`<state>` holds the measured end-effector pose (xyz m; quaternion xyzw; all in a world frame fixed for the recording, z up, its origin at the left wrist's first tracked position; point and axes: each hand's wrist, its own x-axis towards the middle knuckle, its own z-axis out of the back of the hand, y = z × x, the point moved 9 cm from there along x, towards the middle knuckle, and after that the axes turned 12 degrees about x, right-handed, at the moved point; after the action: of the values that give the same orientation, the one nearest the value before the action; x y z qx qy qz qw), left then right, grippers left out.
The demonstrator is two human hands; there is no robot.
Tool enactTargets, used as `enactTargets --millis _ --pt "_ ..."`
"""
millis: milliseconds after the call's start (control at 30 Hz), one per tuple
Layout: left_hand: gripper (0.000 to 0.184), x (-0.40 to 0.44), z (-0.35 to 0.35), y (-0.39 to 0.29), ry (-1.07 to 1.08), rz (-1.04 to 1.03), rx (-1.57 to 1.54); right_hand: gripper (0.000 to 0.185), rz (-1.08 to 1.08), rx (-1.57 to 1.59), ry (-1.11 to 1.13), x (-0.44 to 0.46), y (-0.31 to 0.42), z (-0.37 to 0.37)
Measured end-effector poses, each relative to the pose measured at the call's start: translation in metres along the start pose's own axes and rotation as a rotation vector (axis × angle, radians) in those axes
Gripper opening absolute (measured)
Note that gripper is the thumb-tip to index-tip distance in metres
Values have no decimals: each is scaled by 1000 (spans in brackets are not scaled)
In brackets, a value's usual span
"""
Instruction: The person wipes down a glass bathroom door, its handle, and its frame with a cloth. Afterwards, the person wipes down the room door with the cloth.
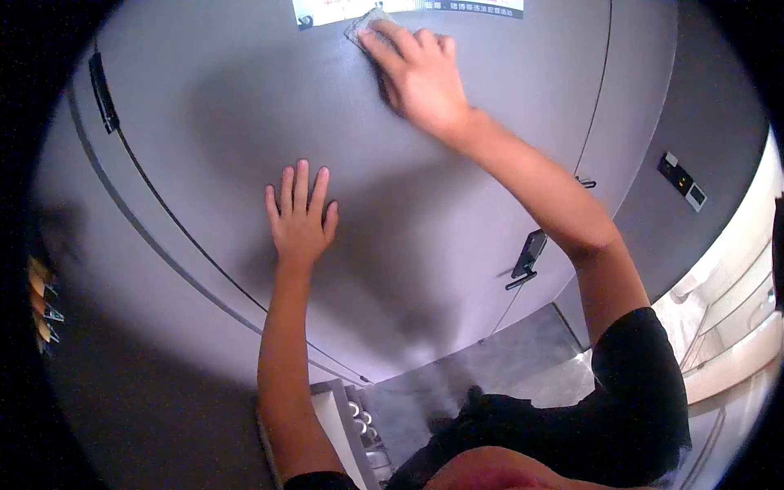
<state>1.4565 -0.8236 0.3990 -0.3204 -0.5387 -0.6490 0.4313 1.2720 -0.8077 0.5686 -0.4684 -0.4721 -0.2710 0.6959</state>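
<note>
My right hand [425,77] presses a small grey cloth [363,24] against the upper part of a grey door [392,163]. The cloth looks folded, and its edge reaches the lower border of a printed sticker [408,8] at the top of the view. Lower down and to the left, my left hand [300,220] lies flat on the door with its fingers spread and nothing in it. Both arms cast shadows over the door's surface.
A dark lock with a handle [527,257] sits low on the door's right side. At the left edge is a black hinge-like fitting [103,91]. A control panel [683,181] is on the right wall. A rack [361,420] stands near my left arm.
</note>
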Motion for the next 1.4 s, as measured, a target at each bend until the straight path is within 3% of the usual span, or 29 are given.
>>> enactTargets --millis 133,200,267,367,467,567,667,767,867,967,1067,1167,1300,1400 --pt "59 2 0 -1 47 12 9 51 407 165 118 -34 69 -25" --pt "59 2 0 -2 75 11 0 48 128 224 143 -16 25 -38" --pt "59 0 -3 -3 71 24 -10 48 -19 151 -64 9 5 -3" --pt "60 -1 1 -1 69 33 12 40 328 178 67 -28 69 -38" --pt "61 -4 6 -3 86 39 22 40 174 195 -68 -6 41 -12" --pt "61 -2 9 -8 104 36 15 43 -51 259 -11 2 20 -16" --pt "62 -12 8 -9 144 29 32 45 226 307 -73 -28 68 -29" --pt "63 -7 6 -7 127 -8 59 42 -100 352 -188 -14 14 -3" --pt "62 -6 9 -10 127 -9 42 42 -157 239 -191 -19 14 -12" --pt "62 -13 7 -8 136 -23 46 53 -36 392 -72 -33 53 -35" --pt "60 -16 3 0 143 -62 32 55 -277 271 -67 -19 0 -11" --pt "58 -10 1 10 156 -85 -19 50 -420 347 48 -17 -16 -16" --pt "57 -12 15 21 230 -161 -130 52 -398 283 -163 -4 0 -2" --pt "58 -20 27 82 124 20 -44 58 -368 228 -198 0 26 -11"
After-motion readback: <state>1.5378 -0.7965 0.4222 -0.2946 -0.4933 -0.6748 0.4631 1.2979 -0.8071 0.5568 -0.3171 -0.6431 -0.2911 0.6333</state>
